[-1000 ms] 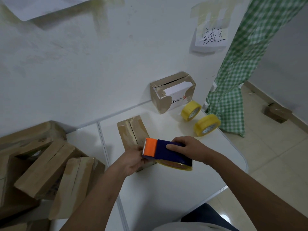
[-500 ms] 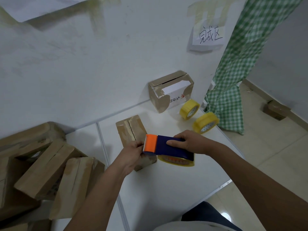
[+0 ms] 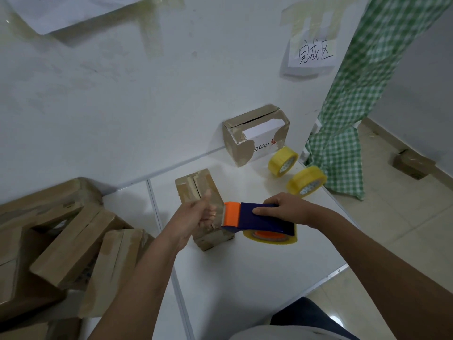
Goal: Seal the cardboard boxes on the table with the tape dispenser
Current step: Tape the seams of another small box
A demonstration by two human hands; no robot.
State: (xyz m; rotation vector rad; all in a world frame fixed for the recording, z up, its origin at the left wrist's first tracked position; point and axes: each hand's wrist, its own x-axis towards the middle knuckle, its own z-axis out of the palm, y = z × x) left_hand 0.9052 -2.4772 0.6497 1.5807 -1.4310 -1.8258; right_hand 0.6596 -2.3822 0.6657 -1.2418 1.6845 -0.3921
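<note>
A small cardboard box [image 3: 196,190] lies lengthwise on the white table [image 3: 245,271], its top seam showing at the far end. My right hand [image 3: 284,208] grips a blue tape dispenser [image 3: 259,218] with an orange blade end and a yellow tape roll, held over the box's near right side. My left hand [image 3: 198,213] sits at the blade end above the box, fingers curled with the thumb up, pinching the clear tape end there.
A pile of cardboard boxes [image 3: 61,246] fills the table's left side. A taped box [image 3: 255,134] stands against the wall, with two yellow tape rolls [image 3: 283,161] [image 3: 306,184] beside it. A green checked cloth [image 3: 343,148] hangs at the right, past the table edge.
Both hands and the dispenser stay over the box. My left hand has drawn slightly left from the blade, thumb now raised.
</note>
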